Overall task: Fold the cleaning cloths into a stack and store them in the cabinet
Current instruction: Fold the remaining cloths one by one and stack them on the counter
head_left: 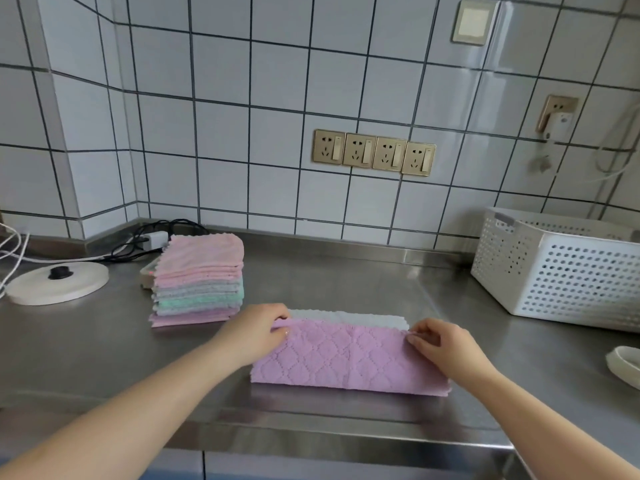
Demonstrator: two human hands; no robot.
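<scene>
Left hand (258, 329) and right hand (438, 342) pinching far corners of lilac cloth (346, 358) on counter (346, 282), folded stack (199, 282) beyond left hand

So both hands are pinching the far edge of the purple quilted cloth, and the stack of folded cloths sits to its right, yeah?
Not quite: in the head view the stack of folded cloths sits left of the purple quilted cloth. The left hand and right hand do pinch its far edge.

Readable text: none found in this view.
Wall sockets (374, 152): gold faceplates, no legible marking.
Upper wall switch (473, 22): plain, no lettering visible.
Basket (561, 268): white, perforated, no label seen.
Folded cloths (199, 278): quilted pattern only, no tags readable.
</scene>
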